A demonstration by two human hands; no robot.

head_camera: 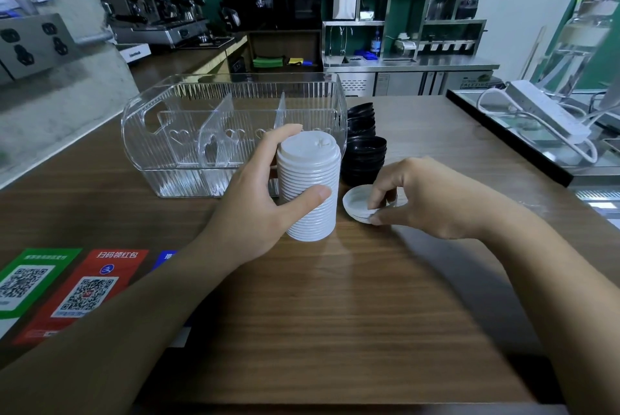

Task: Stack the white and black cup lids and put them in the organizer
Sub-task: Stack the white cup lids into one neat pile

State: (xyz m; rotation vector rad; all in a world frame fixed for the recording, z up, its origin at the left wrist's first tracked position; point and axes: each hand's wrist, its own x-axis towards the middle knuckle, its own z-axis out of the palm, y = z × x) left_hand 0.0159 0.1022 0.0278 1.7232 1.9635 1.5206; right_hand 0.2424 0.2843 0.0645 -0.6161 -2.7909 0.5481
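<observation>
Left hand (pixel 268 200) is closed around a tall white stack (pixel 310 189) of lids, thumb on the near side and fingers on the far side. The stack stands on the table (pixel 335 314) with its long axis almost upright, leaning a little toward the top left. Right hand (pixel 419 196) is on the table just to the right of the stack, and its fingertips pinch the rim of a few loose white lids (pixel 357 208) that lie flat, hollow side up. These loose lids are just beside the foot of the stack, not touching it as far as I can see.

I judge that the next move is to bring the loose lids onto the stack. For this the right hand is the nearer one, and the lids must go up and to the left, and probably be turned over to fit the top.

Behind, the black lids (pixel 364 149) are in piles next to the clear organizer (pixel 188 132), whose compartments appear empty. The organizer lies directly behind the stack, open side up.
</observation>
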